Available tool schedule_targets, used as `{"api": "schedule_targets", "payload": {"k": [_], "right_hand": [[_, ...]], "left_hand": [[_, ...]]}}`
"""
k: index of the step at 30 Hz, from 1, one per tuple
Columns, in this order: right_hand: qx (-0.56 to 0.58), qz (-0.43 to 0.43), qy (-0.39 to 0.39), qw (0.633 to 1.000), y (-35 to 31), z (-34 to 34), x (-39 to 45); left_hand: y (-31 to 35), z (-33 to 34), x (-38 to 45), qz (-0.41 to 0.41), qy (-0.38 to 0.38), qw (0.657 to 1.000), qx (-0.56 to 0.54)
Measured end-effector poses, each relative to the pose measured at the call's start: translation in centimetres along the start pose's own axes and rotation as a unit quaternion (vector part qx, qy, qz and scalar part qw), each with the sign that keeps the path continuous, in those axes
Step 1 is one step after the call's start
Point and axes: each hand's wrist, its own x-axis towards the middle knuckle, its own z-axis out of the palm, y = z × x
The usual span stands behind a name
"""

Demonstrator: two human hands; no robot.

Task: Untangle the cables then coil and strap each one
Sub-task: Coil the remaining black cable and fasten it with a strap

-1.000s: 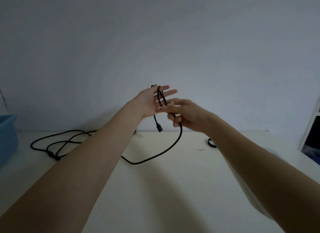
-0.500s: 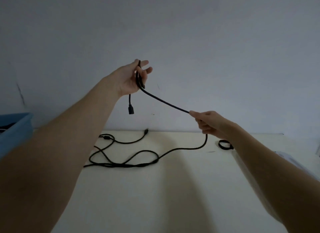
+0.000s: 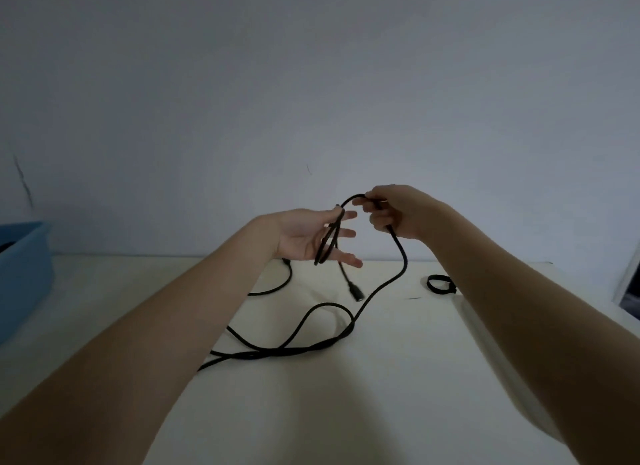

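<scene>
coiling step: your left hand (image 3: 304, 236), fingers spread, carries the loops of the cable (image 3: 398, 277); your right hand (image 3: 391, 211) pinches it. next, lay that loop over.

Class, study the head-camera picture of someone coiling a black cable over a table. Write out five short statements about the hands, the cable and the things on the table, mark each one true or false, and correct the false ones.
1. The right hand pinches the black cable. True.
2. The left hand is clenched in a fist. False: its fingers are spread, with loops of cable hanging across them.
3. The whole cable is already coiled. False: much of it lies loose on the table.
4. A small black strap lies on the table under the right forearm's far side. True.
5. The blue bin stands at the right edge. False: it stands at the left edge.
</scene>
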Motion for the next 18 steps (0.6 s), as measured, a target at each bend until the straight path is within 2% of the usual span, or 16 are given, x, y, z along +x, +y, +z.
{"api": "schedule_targets", "payload": {"k": [7,12,15,18], "right_hand": [[-0.087,-0.066,-0.078,0.991,0.1,0.6,-2.0],[-0.164,-0.093,-0.11,0.976,1.0,0.1,-3.0],[-0.247,-0.064,-0.154,0.955,2.6,0.7,-3.2],[-0.359,-0.023,-0.18,0.916,4.5,1.3,-2.9]], "left_hand": [[0.4,0.6,1.9,0.063,0.067,0.992,-0.082],[1.4,0.6,2.1,0.11,0.075,0.986,-0.097],[2.3,1.7,2.0,0.145,0.109,0.967,-0.178],[3.3,2.3,2.0,0.197,0.081,0.929,-0.302]]}}
